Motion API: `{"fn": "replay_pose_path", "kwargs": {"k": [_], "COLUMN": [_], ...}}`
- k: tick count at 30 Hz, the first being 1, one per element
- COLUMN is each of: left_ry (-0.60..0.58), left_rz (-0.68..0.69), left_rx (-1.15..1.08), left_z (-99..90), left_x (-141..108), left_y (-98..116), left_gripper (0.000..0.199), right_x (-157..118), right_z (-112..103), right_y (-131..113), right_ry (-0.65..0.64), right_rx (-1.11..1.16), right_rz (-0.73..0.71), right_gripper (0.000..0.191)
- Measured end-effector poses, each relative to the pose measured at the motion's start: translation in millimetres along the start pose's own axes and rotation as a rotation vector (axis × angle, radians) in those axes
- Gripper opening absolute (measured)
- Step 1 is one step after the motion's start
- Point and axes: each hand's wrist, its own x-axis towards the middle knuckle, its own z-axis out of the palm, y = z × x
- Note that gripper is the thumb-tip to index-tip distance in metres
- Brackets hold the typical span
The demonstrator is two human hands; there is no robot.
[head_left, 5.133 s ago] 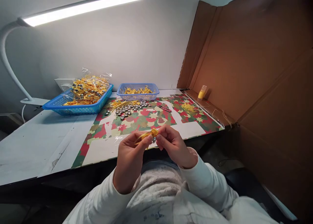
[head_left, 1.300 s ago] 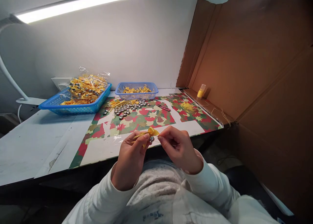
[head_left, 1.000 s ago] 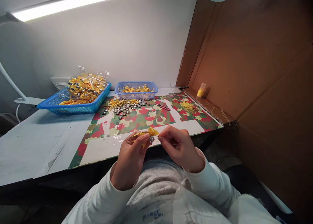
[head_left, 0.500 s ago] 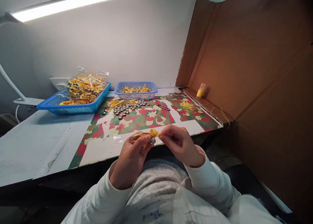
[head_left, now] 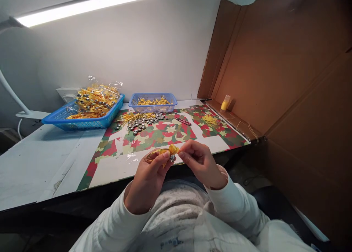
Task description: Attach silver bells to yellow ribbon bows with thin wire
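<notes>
Between my hands, just above the table's front edge, is a yellow ribbon bow (head_left: 173, 148) with a small silver bell (head_left: 172, 158) hanging under it. My left hand (head_left: 148, 176) pinches the bow and a loop of gold cord (head_left: 154, 154) between thumb and fingers. The thumb and forefinger of my right hand (head_left: 202, 163) are pressed together at the bow's right end, on a thin yellow strand. Several silver bells (head_left: 140, 122) lie in a pile beyond my hands, beside gold cords and yellow ribbon pieces (head_left: 129, 116).
A large blue basket (head_left: 79, 123) holds bows with bells at the left. Behind the pile stands a smaller blue basket (head_left: 152, 108) of yellow pieces. A red cutter (head_left: 183, 121), yellow threads (head_left: 210, 120) and a small bottle (head_left: 225, 103) are at the right, by a cardboard wall (head_left: 275, 68).
The bow and bell have shifted very slightly to the right. A thin yellow strand now shows below my right fingertips. Both hands keep nearly the same pose.
</notes>
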Motion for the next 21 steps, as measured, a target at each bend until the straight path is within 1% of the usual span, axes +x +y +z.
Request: {"fn": "replay_pose_path", "kwargs": {"k": [10, 16, 21], "left_ry": [0.002, -0.001, 0.02], "left_rz": [0.018, 0.026, 0.012], "left_rx": [-0.043, -0.063, -0.058], "left_z": [1.7, 3.3, 4.8], "left_x": [-0.2, -0.9, -1.6], "left_y": [-1.3, -1.8, -0.1], "left_gripper": [0.02, 0.02, 0.022], "right_x": [-1.2, -2.3, -2.4], "right_z": [3.5, 5.2, 2.4], "right_y": [1.1, 1.0, 0.5], "right_ry": [-0.006, 0.033, 0.019], "right_rx": [0.125, 0.097, 0.065], "right_rz": [-0.02, -0.002, 0.002], "right_gripper": [0.024, 0.029, 0.027]}}
